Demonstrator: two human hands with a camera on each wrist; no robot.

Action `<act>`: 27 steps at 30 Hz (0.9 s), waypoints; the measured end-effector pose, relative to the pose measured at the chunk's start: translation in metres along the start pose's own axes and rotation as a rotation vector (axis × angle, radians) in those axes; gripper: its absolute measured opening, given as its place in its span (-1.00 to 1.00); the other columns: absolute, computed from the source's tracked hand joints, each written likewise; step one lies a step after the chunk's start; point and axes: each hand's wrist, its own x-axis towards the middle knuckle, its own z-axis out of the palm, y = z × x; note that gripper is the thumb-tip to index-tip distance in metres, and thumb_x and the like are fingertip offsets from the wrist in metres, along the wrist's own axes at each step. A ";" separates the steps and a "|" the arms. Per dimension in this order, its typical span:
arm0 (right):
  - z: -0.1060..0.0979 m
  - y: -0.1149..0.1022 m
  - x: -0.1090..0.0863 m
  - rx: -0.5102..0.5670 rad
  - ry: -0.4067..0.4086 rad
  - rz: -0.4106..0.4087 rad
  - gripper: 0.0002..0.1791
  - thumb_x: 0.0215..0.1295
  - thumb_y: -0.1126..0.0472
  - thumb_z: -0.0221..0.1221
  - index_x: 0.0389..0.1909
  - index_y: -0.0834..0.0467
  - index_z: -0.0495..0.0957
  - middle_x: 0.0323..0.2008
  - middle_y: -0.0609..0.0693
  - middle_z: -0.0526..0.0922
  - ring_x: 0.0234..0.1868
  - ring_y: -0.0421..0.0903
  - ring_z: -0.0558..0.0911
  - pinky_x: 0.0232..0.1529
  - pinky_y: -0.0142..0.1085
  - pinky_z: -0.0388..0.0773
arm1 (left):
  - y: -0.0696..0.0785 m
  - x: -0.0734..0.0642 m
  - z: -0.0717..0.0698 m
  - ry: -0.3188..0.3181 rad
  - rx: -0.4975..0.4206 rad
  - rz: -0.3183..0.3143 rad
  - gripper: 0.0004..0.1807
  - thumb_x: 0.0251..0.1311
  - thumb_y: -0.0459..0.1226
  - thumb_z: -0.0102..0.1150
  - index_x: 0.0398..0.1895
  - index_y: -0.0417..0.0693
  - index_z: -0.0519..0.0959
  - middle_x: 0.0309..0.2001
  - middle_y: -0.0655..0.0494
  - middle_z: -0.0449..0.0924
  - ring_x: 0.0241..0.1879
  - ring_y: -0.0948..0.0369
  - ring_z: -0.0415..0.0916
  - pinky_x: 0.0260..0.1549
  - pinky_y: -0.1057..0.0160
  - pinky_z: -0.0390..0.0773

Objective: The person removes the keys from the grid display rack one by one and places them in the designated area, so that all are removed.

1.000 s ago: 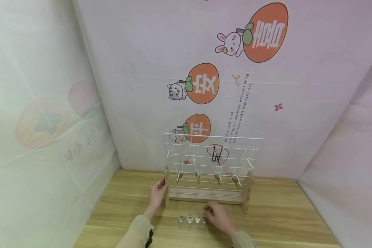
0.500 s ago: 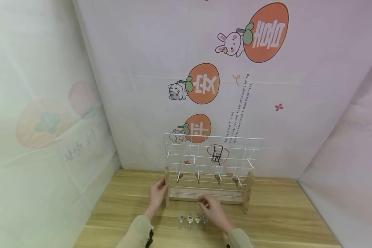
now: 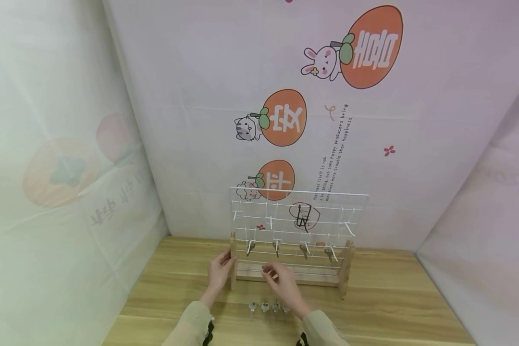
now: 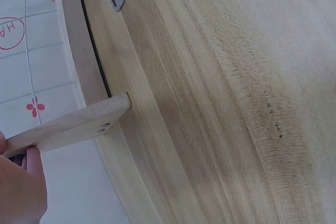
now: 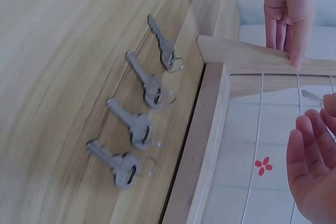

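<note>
My left hand (image 3: 219, 271) pinches the left wooden post (image 3: 233, 259) of a white wire grid rack (image 3: 302, 234); the left wrist view shows fingers on both sides of the board. My right hand (image 3: 282, 283) hovers before the lower grid with loosely bent fingers, and I see nothing held in it. Several keys hang from white hooks along the lower grid, among them a leftmost key (image 3: 251, 247); part of a key (image 5: 312, 96) shows past the right fingertips in the right wrist view. On the table lies a row of several silver keys with rings, including one key (image 5: 143, 129).
The rack's wooden base bar (image 3: 311, 278) joins the two side posts, the right post (image 3: 346, 269) standing further over. Higher on the grid are bare white hooks (image 3: 270, 222) and a black hook (image 3: 302, 220). A printed cloth wall (image 3: 199, 120) rises behind the wood-grain table (image 3: 385, 288).
My right hand has moved from beside the right end of the key row, forward and left to the lower grid. The left hand stays on the post; the row of keys still lies there.
</note>
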 end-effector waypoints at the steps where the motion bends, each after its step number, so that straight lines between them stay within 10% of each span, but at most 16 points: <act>1: 0.001 -0.001 0.001 0.008 0.008 0.002 -0.85 0.32 0.33 0.21 -0.11 0.19 0.60 -0.22 0.03 0.71 -0.29 -0.16 0.63 -0.35 -0.52 0.67 | 0.000 0.000 0.000 0.001 0.003 0.004 -0.57 0.28 -0.46 0.18 0.15 -0.59 0.43 0.12 -0.53 0.51 0.13 -0.31 0.54 0.08 0.09 0.68; 12: 0.010 -0.011 0.017 0.090 0.085 0.062 -0.79 0.38 0.23 0.20 -0.02 0.19 0.57 -0.17 0.02 0.69 -0.23 -0.12 0.64 -0.31 -0.51 0.64 | 0.001 0.000 0.001 0.004 0.014 0.010 -0.58 0.27 -0.48 0.19 0.13 -0.60 0.44 0.10 -0.54 0.52 0.12 -0.32 0.55 0.07 0.09 0.67; 27: 0.026 -0.016 0.042 0.201 0.128 0.154 -0.74 0.39 0.22 0.19 0.00 0.28 0.55 -0.15 0.14 0.69 -0.25 -0.17 0.62 -0.30 -0.52 0.64 | -0.043 0.018 0.005 0.030 0.015 0.020 -0.54 0.25 -0.37 0.27 0.16 -0.49 0.48 0.10 -0.46 0.56 0.09 -0.25 0.60 0.03 0.16 0.72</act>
